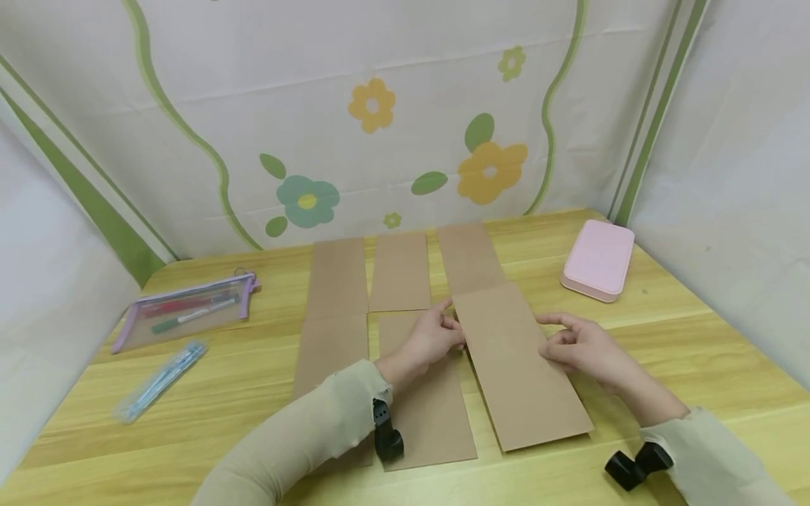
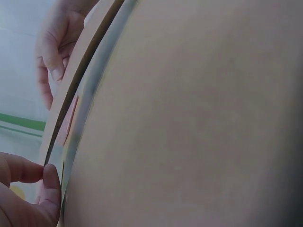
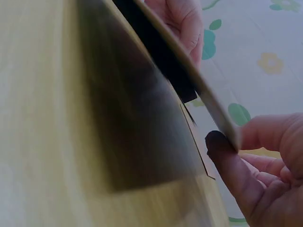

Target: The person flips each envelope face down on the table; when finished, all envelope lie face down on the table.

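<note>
A brown rectangular cardboard piece [image 1: 515,365] is held slightly above the table at the right of the other pieces. My left hand [image 1: 433,337] pinches its left edge between thumb and finger, as the left wrist view also shows. On the opposite edge, my right hand [image 1: 588,351] pinches it with thumb and forefinger; in the right wrist view the thumb [image 3: 232,165] lies on the underside. The piece's far end overlaps another cardboard strip [image 1: 471,256] on the table. Beneath my left forearm lies a middle cardboard piece [image 1: 436,422], partly covered by the arm.
A short cardboard piece [image 1: 400,270] lies at the back middle, with a left column of cardboard [image 1: 335,344] beside it. Left on the wooden table [image 1: 253,393] are a mesh pencil pouch [image 1: 190,309] and a clear packet [image 1: 161,383]. A pink case [image 1: 598,260] sits back right.
</note>
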`<state>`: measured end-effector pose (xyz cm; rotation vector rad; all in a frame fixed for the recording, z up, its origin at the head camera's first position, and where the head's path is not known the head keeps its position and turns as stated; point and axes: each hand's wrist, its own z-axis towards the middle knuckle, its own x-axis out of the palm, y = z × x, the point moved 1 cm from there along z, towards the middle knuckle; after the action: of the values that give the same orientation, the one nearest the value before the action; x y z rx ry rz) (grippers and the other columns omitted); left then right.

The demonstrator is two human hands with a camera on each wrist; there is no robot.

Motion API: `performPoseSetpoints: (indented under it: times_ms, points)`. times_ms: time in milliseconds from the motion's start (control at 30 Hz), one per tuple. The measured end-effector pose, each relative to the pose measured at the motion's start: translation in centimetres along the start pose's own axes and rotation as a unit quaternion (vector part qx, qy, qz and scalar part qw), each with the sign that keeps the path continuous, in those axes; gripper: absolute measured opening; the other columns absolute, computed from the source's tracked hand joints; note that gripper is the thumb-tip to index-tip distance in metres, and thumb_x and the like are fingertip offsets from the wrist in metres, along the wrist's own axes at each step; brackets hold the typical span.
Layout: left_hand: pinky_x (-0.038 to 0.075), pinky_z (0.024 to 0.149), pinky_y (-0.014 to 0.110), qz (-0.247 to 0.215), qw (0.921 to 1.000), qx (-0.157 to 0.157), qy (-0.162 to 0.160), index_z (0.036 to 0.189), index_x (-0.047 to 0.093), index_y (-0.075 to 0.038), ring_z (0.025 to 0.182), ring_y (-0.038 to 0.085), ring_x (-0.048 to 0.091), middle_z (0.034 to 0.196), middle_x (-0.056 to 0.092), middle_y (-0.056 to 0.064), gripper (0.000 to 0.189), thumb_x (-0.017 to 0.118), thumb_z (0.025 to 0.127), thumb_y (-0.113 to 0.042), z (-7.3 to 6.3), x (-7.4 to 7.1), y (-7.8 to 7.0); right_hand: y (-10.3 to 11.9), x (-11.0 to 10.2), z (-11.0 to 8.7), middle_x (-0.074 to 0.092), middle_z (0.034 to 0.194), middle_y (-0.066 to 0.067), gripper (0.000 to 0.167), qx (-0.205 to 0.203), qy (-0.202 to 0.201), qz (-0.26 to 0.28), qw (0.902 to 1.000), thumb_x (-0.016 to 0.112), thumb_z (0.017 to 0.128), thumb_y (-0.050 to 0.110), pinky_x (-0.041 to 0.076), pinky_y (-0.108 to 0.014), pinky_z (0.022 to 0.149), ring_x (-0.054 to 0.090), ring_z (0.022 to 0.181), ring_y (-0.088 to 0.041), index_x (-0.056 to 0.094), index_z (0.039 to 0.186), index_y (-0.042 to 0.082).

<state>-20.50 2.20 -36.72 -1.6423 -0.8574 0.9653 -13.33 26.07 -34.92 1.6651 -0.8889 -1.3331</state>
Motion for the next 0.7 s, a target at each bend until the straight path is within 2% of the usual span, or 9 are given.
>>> performPoseSetpoints:
  times_ms: [200,333,400,433,533,600,633,700]
  points:
    - [0.032,0.042,0.018,0.081,0.9963,0.030,-0.005,0.142,0.025,0.006,0.050,0.009,0.047,0.067,0.061,0.002,0.072,0.056,0.078,0.009,0.00,0.22,-0.21,-0.41,0.19,0.24,0.059,0.080,-0.007,0.059,0.025,0.012,-0.024,0.9993,0.065,0.083,0.008,0.051,-0.024,0.061,0.054,0.067,-0.008,0.037,0.131,-0.013]
    - [0.033,0.042,0.019,0.121,0.9918,0.039,-0.011,0.124,0.047,0.009,0.049,0.010,0.049,0.063,0.061,0.002,0.049,0.058,0.076,0.008,0.11,0.31,-0.30,-0.46,0.39,0.23,0.058,0.081,-0.007,0.058,0.026,0.012,-0.037,0.9989,0.066,0.082,0.008,0.052,-0.024,0.061,0.055,0.068,-0.008,0.040,0.128,-0.015]
    - [0.033,0.043,0.019,0.139,0.9894,0.042,-0.011,0.111,0.052,0.007,0.048,0.010,0.048,0.061,0.060,0.001,0.037,0.059,0.075,0.007,0.21,0.33,-0.28,-0.50,0.42,0.27,0.058,0.081,-0.007,0.058,0.025,0.011,-0.049,0.9984,0.067,0.081,0.009,0.051,-0.024,0.060,0.054,0.067,-0.009,0.041,0.127,-0.014]
    - [0.033,0.042,0.019,0.149,0.9879,0.043,-0.010,0.110,0.052,0.007,0.047,0.009,0.047,0.060,0.060,0.001,0.036,0.060,0.075,0.006,0.27,0.33,-0.24,-0.51,0.42,0.29,0.058,0.081,-0.007,0.058,0.027,0.009,-0.054,0.9981,0.068,0.081,0.009,0.051,-0.024,0.059,0.054,0.067,-0.009,0.042,0.127,-0.014]
    - [0.032,0.042,0.019,0.166,0.9854,0.038,-0.003,0.125,0.046,0.009,0.046,0.008,0.045,0.058,0.059,-0.001,0.052,0.062,0.076,0.003,0.41,0.32,-0.16,-0.60,0.36,0.39,0.057,0.080,-0.007,0.058,0.032,0.009,-0.064,0.9974,0.069,0.080,0.009,0.051,-0.024,0.058,0.054,0.066,-0.009,0.043,0.126,-0.013]
    - [0.031,0.041,0.019,0.171,0.9847,0.032,0.001,0.135,0.037,0.009,0.045,0.008,0.043,0.057,0.057,-0.002,0.065,0.063,0.076,0.001,0.49,0.30,-0.10,-0.65,0.28,0.45,0.056,0.080,-0.007,0.058,0.038,0.010,-0.067,0.9970,0.069,0.080,0.009,0.052,-0.025,0.059,0.054,0.066,-0.010,0.043,0.127,-0.013]
    - [0.030,0.040,0.019,0.175,0.9842,0.029,0.003,0.138,0.032,0.009,0.045,0.008,0.042,0.057,0.057,-0.002,0.070,0.063,0.076,0.000,0.53,0.29,-0.08,-0.66,0.24,0.48,0.056,0.080,-0.008,0.058,0.040,0.009,-0.069,0.9967,0.069,0.080,0.009,0.052,-0.025,0.059,0.054,0.066,-0.011,0.043,0.127,-0.013]
    - [0.030,0.040,0.019,0.179,0.9835,0.026,0.007,0.137,0.034,0.010,0.045,0.008,0.042,0.056,0.056,-0.002,0.069,0.064,0.076,0.000,0.59,0.27,-0.05,-0.67,0.19,0.52,0.056,0.080,-0.008,0.059,0.044,0.006,-0.078,0.9960,0.069,0.079,0.010,0.052,-0.025,0.059,0.054,0.067,-0.011,0.043,0.127,-0.012]
